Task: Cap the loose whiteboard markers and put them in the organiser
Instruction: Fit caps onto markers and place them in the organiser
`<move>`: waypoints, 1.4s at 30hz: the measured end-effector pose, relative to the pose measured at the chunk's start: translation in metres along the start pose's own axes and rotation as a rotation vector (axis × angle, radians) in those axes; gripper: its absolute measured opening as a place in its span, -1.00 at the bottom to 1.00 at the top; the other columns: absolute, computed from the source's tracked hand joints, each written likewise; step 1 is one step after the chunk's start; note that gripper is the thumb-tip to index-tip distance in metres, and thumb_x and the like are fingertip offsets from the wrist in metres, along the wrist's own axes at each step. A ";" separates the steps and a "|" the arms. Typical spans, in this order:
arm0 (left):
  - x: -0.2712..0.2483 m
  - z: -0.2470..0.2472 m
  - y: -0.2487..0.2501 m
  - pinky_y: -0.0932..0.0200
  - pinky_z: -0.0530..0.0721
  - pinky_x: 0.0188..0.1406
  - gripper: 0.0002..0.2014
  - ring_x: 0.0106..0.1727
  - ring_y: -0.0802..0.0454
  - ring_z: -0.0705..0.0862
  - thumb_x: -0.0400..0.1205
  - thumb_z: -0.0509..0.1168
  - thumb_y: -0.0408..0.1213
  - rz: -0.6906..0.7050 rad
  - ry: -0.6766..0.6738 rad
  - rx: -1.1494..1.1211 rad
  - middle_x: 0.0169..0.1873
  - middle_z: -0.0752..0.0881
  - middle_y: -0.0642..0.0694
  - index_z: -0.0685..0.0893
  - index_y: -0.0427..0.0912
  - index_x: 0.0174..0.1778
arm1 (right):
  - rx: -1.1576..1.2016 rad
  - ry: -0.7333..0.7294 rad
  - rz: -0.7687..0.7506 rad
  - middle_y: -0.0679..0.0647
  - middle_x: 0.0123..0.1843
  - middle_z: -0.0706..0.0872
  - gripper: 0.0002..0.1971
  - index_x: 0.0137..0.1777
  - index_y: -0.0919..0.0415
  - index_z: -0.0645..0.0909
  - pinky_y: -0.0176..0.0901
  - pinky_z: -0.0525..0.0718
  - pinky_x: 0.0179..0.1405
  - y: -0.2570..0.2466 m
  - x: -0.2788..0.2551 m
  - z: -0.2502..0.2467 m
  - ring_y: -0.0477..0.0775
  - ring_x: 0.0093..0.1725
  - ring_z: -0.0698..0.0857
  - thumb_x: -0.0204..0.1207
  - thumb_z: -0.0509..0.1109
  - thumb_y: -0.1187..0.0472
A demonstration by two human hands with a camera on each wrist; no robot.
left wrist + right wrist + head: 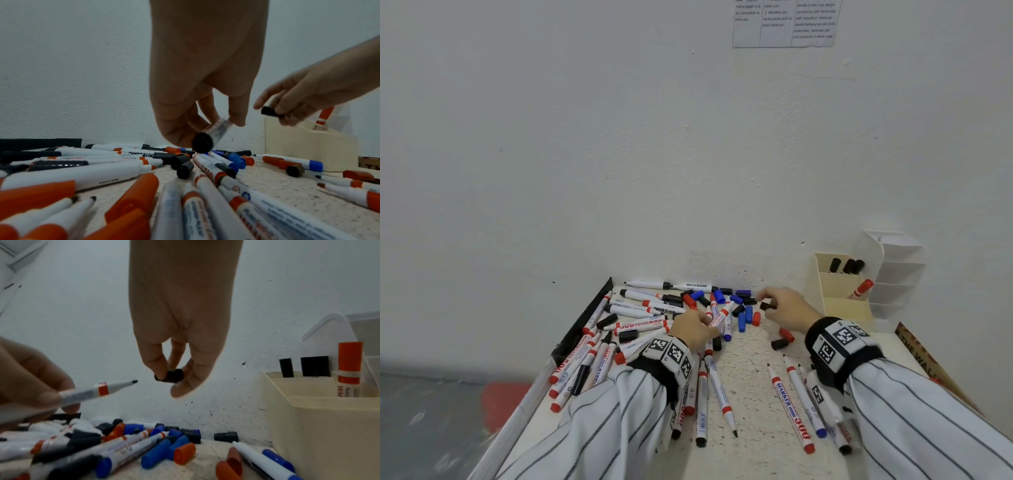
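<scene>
Item: capping one marker, black tip to black cap.

Nearest, at the table (pixel 750 363) front edge: uncapped markers lying loose, red-banded and blue-ended, tips bare. Not in play for this step.

Left hand (pixel 693 329): fingers curled round a white marker (pixel 96 391), lifted off the pile, black tip pointing toward the other hand. The barrel carries a red band, yet the tip and the butt end read black, so a black cap looks the right match.

Right hand (pixel 784 308): thumb and fingertips pinch a black cap (pixel 169 376), held clear above the table. Cap and tip are apart, not yet joined. Which way the cap's open end faces cannot be told from the wrist view.

To do it well, as judged: turn the open mouth toward the tip, bring both onto one line, push straight along the barrel until seated. A slanted push could crush the tip or ink the fingers.

Middle of table: heap of loose caps (pixel 736 301), blue, red, black, mixed with markers.

Farthest, by the wall: cream organiser (pixel 842 308), black-capped markers in its back compartment, one red-capped marker (pixel 861 289) leaning in the middle one. The capped marker probably belongs with the black ones.
</scene>
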State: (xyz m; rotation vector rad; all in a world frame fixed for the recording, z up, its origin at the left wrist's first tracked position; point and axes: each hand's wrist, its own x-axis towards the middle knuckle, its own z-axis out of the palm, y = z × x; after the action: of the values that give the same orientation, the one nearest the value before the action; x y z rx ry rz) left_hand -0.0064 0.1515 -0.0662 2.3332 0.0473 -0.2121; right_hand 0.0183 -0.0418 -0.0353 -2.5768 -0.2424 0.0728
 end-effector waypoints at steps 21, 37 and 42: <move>-0.016 0.007 0.007 0.40 0.50 -0.27 -0.67 -0.27 0.26 0.53 0.59 0.37 -0.22 0.106 0.014 -0.054 -0.07 0.65 -0.02 0.66 -0.17 0.26 | 0.281 0.176 -0.046 -0.04 -0.06 0.60 -0.73 0.18 0.25 0.62 -0.34 0.48 -0.04 -0.007 -0.019 0.002 -0.04 0.00 0.55 0.54 0.27 0.47; -0.027 -0.002 0.006 0.35 0.43 -0.42 -0.69 -0.42 0.18 0.44 0.72 0.11 -0.23 0.158 -0.116 -0.044 -0.35 0.56 0.00 0.68 -0.32 0.16 | 0.314 -0.010 -0.020 0.02 -0.28 0.56 -0.81 0.05 0.25 0.58 -0.37 0.48 -0.39 -0.018 -0.026 0.006 -0.10 -0.38 0.50 0.68 0.17 0.18; -0.039 -0.006 0.010 0.41 0.47 -0.43 -0.75 -0.38 0.22 0.52 0.56 0.40 -0.14 0.223 -0.091 -0.146 -0.28 0.56 0.08 0.55 -0.07 0.08 | 0.359 0.005 0.138 0.01 -0.49 0.28 -0.55 -0.37 0.13 0.34 -0.25 0.26 -0.49 -0.026 -0.027 0.017 -0.05 -0.53 0.26 0.69 0.00 -0.11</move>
State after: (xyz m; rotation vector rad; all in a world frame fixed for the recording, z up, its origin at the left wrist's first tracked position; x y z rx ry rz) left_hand -0.0434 0.1494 -0.0485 2.1603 -0.2339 -0.1962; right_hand -0.0141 -0.0168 -0.0358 -2.2317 -0.0425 0.1463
